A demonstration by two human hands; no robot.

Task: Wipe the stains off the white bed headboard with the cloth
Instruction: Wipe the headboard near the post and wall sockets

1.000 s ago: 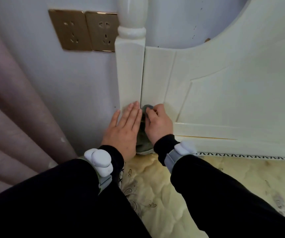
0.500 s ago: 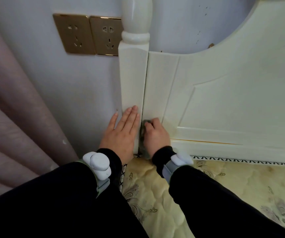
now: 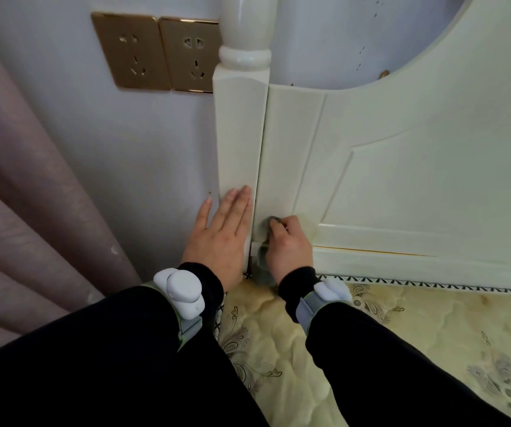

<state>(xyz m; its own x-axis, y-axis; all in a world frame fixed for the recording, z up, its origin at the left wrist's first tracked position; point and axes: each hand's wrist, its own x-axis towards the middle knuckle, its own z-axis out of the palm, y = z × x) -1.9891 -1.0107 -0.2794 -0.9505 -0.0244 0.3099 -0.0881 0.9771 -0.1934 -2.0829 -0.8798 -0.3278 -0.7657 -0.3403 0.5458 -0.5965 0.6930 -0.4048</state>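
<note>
The white headboard (image 3: 417, 186) fills the right half of the view, with its corner post (image 3: 239, 134) left of centre. My right hand (image 3: 289, 246) grips a grey cloth (image 3: 262, 266) and presses it against the panel's lower left corner, right beside the post. Most of the cloth is hidden under the hand; a fold hangs down toward the mattress. My left hand (image 3: 220, 235) lies flat with straight fingers on the base of the post. Small dark specks mark the wall (image 3: 362, 53) above the curved top edge.
Two gold wall sockets (image 3: 158, 53) sit left of the post. A mauve curtain (image 3: 17, 186) hangs at the left. A cream quilted mattress (image 3: 402, 340) lies below the headboard. My black sleeves cross the lower view.
The right hand with the cloth has slid down the panel's left edge toward the bottom rail. The left hand stays flat on the post. The view has tilted slightly.
</note>
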